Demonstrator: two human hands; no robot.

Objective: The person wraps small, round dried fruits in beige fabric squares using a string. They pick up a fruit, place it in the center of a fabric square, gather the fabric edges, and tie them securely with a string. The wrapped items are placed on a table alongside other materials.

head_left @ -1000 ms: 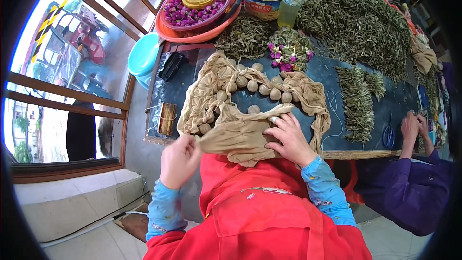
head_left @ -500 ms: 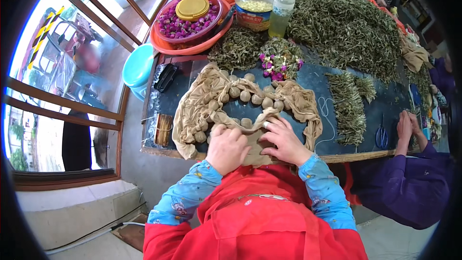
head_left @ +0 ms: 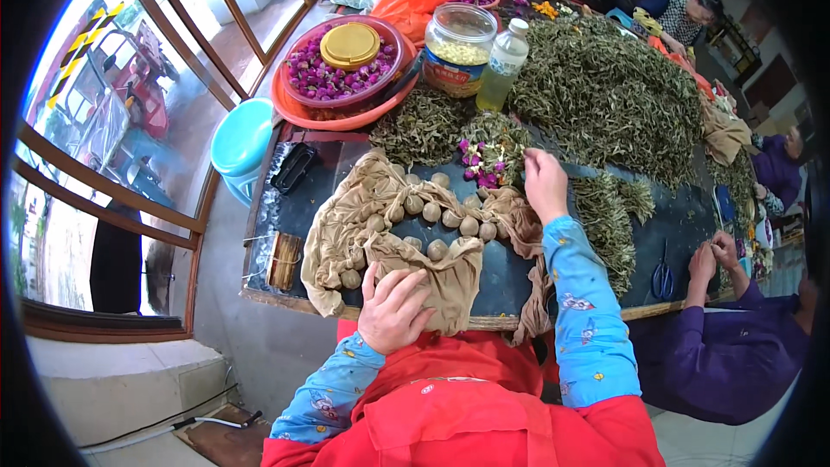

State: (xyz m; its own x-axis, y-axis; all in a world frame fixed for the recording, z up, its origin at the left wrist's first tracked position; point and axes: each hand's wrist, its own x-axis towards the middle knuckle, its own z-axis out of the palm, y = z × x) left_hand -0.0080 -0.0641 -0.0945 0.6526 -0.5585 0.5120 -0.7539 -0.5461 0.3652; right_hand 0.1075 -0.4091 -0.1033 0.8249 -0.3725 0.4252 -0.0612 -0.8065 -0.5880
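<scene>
A long tan cloth (head_left: 341,207) lies in a curve at the table's near edge, with several round brownish balls (head_left: 468,226) along it. My left hand (head_left: 395,309) rests on a flat flap of this cloth, fingers stretched and slightly apart. My right hand (head_left: 545,186) reaches forward over the cloth's right end, its fingertips at the right side of a small bundle of dried leaves with purple flowers (head_left: 489,156). Its fingers look extended; whether they touch the bundle is unclear. A twisted end of the cloth (head_left: 534,304) hangs over the table edge beside my right forearm.
A large heap of dried leaves (head_left: 614,78) covers the back right. Combed leaf bundles (head_left: 603,229) and blue scissors (head_left: 663,280) lie right. Behind stand a bottle (head_left: 501,69), a jar (head_left: 456,56) and a basin of purple flowers (head_left: 303,69). Another person's hands (head_left: 713,255) are at right.
My right hand has left the cloth and moved forward to the flower bundle. My left hand has shifted slightly left and down. The cloth flap now lies spread flat, and its right end hangs off the table.
</scene>
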